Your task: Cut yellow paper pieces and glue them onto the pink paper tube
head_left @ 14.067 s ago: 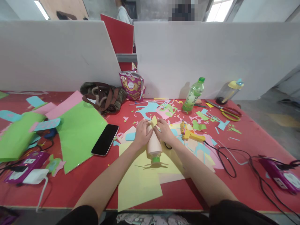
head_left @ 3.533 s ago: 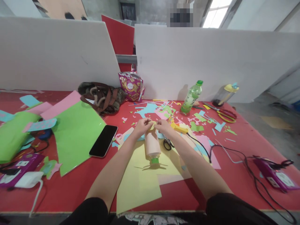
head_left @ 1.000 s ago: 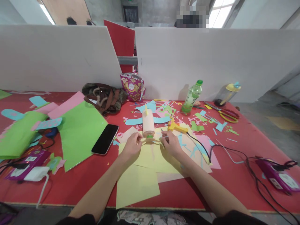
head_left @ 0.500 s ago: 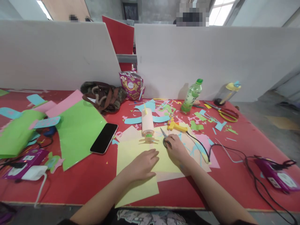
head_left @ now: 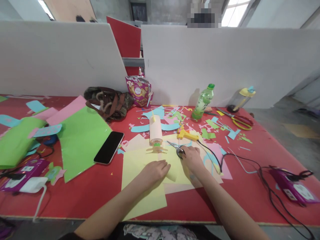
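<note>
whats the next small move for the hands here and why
Probably swing the scissors in the right hand over to the raised edge of the yellow paper sheet. The left hand rests on that sheet, its edge curls up beside the fingers, and the scissor blades point away from it, toward the paper-wrapped bottle.

Two bare hands, uncovered from fingertips up. Left hand [head_left: 153, 170]: bare, forearm bare along whole visible length down to lower frame edge. Right hand [head_left: 191, 158]: bare too, forearm likewise unsleeved as far as seen. Sliver of dark fabric [head_left: 65, 237] at bottom edge beside left arm, barely in view. Between arms, at bottom centre, strip of garment [head_left: 160, 231]: pale grey cloth, dark and teal print, pattern too cropped to read.
</note>
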Demonstrator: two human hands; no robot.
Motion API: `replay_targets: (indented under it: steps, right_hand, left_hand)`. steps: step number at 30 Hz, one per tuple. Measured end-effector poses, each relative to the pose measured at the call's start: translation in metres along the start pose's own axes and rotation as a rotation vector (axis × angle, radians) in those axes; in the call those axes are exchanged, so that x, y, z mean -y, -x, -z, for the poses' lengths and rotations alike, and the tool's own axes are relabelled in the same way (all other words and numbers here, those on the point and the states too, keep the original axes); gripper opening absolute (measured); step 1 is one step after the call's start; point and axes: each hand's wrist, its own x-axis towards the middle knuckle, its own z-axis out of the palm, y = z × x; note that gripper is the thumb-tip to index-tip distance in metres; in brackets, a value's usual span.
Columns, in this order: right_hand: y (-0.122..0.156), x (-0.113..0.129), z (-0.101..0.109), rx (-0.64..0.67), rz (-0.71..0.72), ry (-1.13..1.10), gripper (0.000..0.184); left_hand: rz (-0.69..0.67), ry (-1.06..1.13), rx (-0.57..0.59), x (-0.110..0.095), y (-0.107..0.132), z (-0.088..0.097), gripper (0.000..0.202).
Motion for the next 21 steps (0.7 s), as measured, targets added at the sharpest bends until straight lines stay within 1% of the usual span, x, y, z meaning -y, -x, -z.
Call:
replay_targets:
  steps: [2,4,7,8,10,13,14,15,18,21]
  right_hand:
    - [0.001,0.001,0.001,-0.021,-0.010,0.002,0.021]
    - [0.001,0.001,0.002,-0.054,-0.032,-0.008,0.018]
    - [0.000,0.001,0.004,-0.077,-0.068,-0.049,0.015]
    - [-0.001,0.001,0.005,-0.075,-0.078,-0.065,0.015]
    - [-0.002,-0.001,0.007,-0.074,-0.102,-0.129,0.014]
    - [-0.003,-0.004,0.012,-0.083,-0.155,-0.326,0.011]
    - [-0.003,-0.006,0.014,-0.087,-0.179,-0.405,0.010]
    - [-0.003,-0.007,0.016,-0.089,-0.205,-0.475,0.009]
    - [-0.005,-0.010,0.020,-0.085,-0.298,-0.691,0.011]
    - [-0.006,-0.011,0.022,-0.076,-0.343,-0.931,0.017]
  left_hand:
    - [0.057,0.050,-0.023,0.000,0.001,-0.001,0.030]
    - [0.085,0.117,-0.054,0.001,0.003,-0.003,0.031]
    - [0.146,0.263,-0.155,0.001,0.004,-0.006,0.032]
    - [0.188,0.326,-0.196,0.001,0.004,-0.007,0.032]
    - [0.317,0.473,-0.268,0.001,0.002,-0.006,0.029]
    - [0.548,0.754,-0.345,0.000,0.000,-0.001,0.019]
    - [0.607,0.869,-0.341,0.000,0.000,0.002,0.017]
    - [0.638,0.999,-0.312,-0.001,0.001,0.005,0.018]
    - [0.659,1.357,-0.181,-0.003,0.005,0.012,0.027]
    - [0.694,1.609,-0.078,-0.006,0.008,0.015,0.036]
